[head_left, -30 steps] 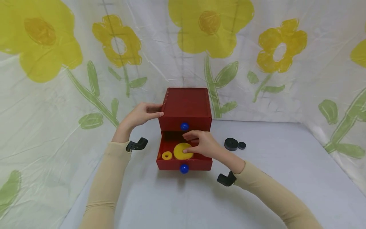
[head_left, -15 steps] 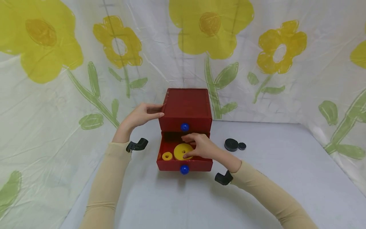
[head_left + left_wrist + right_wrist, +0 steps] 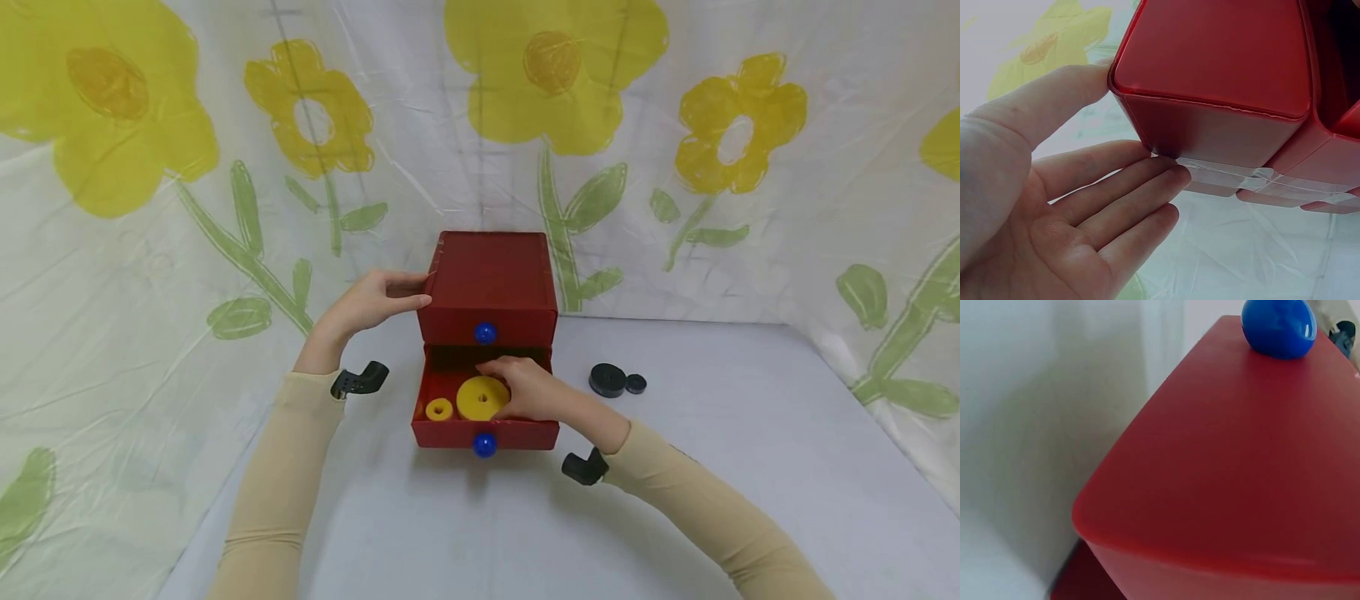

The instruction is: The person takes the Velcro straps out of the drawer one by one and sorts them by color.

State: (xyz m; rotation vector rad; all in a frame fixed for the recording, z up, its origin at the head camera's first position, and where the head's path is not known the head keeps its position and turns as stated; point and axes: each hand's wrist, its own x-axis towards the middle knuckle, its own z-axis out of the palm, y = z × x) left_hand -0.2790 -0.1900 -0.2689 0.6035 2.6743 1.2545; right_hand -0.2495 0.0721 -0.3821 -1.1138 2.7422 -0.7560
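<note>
A two-tier red drawer box [image 3: 491,271] stands at the back with blue knobs. Its lower drawer [image 3: 450,435] is pulled out. In it lie a large yellow disc [image 3: 471,403] with a centre hole and a small yellow ring [image 3: 438,409]. My right hand [image 3: 531,390] reaches in from the right and grips the large disc's edge, thumb near, fingers far. My left hand [image 3: 369,300] touches the box's upper left side with straight fingers [image 3: 1135,200], its thumb at the front edge. The right wrist view shows the drawer's red front [image 3: 1222,462] and blue knob [image 3: 1279,326], without the hand.
Right of the box, a large black disc [image 3: 607,380] and a small black disc [image 3: 636,383] lie on the white tabletop [image 3: 720,433]. Behind hangs a white sheet [image 3: 420,108] painted with yellow flowers. Clear tape [image 3: 1263,178] runs along the box's side.
My right thumb has slid off the large disc's face to its near right edge, and the fingers have lowered and closed in around it. My left hand stays where it was.
</note>
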